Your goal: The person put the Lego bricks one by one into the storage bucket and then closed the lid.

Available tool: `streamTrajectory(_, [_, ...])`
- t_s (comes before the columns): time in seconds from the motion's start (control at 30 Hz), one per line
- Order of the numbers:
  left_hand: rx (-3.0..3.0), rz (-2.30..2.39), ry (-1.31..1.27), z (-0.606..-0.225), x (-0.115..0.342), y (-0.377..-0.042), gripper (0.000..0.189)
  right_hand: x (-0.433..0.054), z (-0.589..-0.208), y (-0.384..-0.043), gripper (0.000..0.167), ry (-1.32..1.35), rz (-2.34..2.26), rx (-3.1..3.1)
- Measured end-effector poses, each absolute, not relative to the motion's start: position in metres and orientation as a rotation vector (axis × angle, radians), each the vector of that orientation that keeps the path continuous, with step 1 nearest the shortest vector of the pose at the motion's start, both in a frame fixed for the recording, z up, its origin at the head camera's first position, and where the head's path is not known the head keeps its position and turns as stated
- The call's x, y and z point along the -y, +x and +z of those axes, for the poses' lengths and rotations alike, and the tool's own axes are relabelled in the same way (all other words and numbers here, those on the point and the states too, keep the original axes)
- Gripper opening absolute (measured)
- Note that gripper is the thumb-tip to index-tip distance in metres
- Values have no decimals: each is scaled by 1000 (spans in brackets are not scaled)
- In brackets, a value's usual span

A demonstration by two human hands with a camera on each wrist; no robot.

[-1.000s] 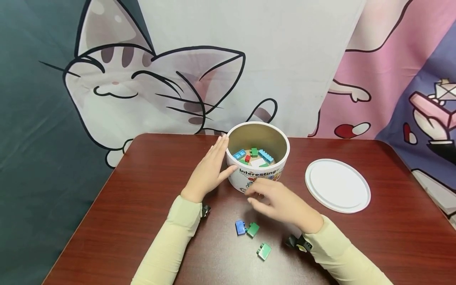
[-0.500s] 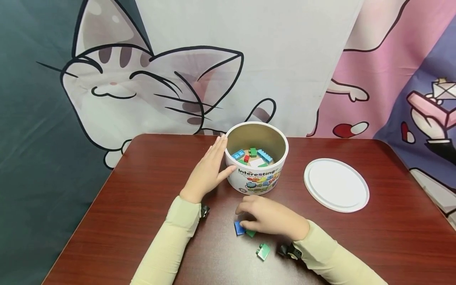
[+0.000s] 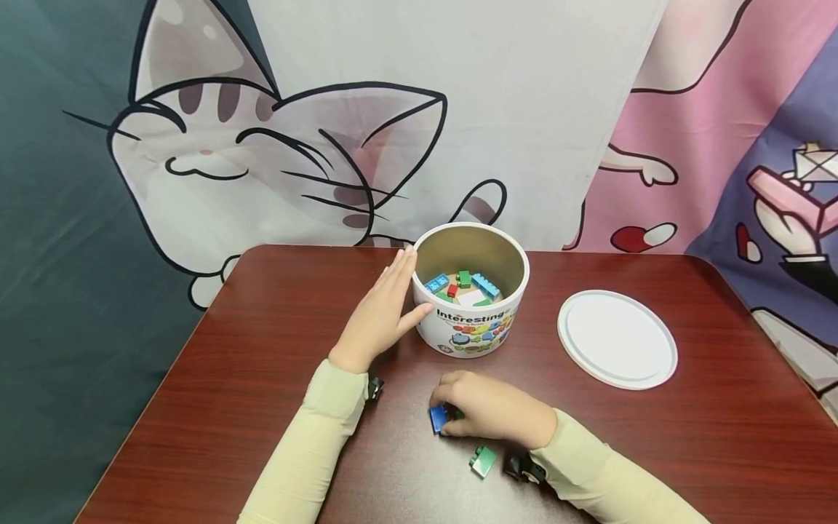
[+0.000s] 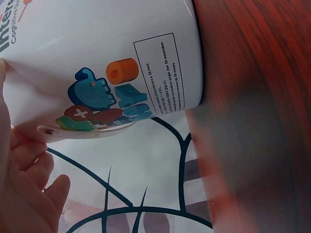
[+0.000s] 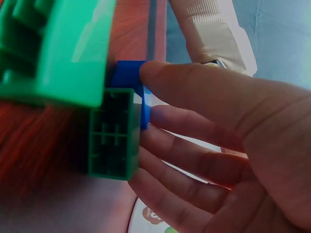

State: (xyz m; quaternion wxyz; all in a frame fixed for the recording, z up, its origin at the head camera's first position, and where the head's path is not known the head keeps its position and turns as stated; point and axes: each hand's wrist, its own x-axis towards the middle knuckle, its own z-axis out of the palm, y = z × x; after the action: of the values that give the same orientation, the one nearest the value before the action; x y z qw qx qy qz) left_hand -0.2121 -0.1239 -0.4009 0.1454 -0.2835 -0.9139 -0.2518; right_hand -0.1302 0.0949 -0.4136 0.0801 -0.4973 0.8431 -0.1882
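Observation:
A white round bucket [image 3: 452,331] printed "Interesting" stands on the table with several toy bricks in it. My left hand [image 3: 376,313] rests against its left side, fingers straight and thumb toward the front; the bucket wall [image 4: 43,53] fills much of the left wrist view. In front of the bucket, my right hand [image 3: 494,407] has its thumb and fingers curled about a blue building brick [image 3: 437,421] on the table. Beside the blue brick, a green brick [image 5: 112,136] shows in the right wrist view, mostly covered by the hand in the head view.
Another green brick [image 3: 482,461] lies nearer the front, below the right hand. A round white lid [image 3: 618,338] lies on the brown table [image 3: 262,349] right of the bucket. Behind the table hangs a cartoon-cat cloth [image 3: 517,94].
My right hand has moved down and left from the bucket's front to the blue brick, and its fingers have curled about it. The left hand stays against the bucket.

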Motion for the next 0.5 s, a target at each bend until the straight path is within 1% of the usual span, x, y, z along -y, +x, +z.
streamTrajectory(0.13, [2628, -726, -818, -401, 124, -213, 85, -95, -415, -130, 19, -1503, -563, -2523])
streamTrajectory(0.5, [2638, -727, -814, -401, 124, -213, 85, -93, -416, -130, 14, -1505, -544, -2570])
